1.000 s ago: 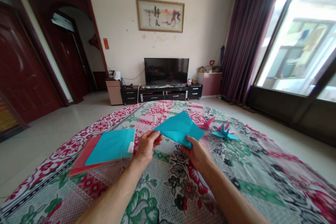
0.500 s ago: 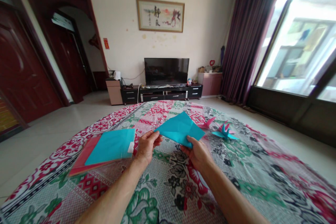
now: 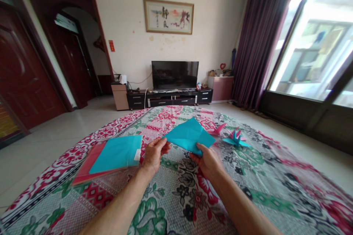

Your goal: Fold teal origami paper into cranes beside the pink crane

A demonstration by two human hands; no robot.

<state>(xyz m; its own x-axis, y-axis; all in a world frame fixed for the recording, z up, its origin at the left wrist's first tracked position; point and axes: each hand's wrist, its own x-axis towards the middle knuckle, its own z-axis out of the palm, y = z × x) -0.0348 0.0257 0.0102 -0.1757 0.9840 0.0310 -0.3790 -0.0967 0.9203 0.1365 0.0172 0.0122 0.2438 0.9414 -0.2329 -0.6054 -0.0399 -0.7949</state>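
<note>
Between my hands, above the flowered tablecloth (image 3: 154,205), is a folded sheet of blue paper (image 3: 190,134) with crease lines across it. My left hand (image 3: 154,152) pinches its left corner between thumb and fingers. On the near right edge, my right hand (image 3: 207,158) grips the paper, thumb on top and fingers underneath. To the left lies a stack of blue paper (image 3: 117,152) over red paper (image 3: 85,167), in what looks like clear wrapping with a white label. Folded paper cranes rest to the right: a blue crane (image 3: 236,139) and a pink crane (image 3: 218,129), with more pink behind the blue one.
The cloth-covered surface has a rounded far edge. Beyond it, a television (image 3: 175,75) stands on a low black cabinet (image 3: 172,99) against the wall. A purple curtain (image 3: 255,40) and a large window are at right, dark red doors (image 3: 24,66) at left.
</note>
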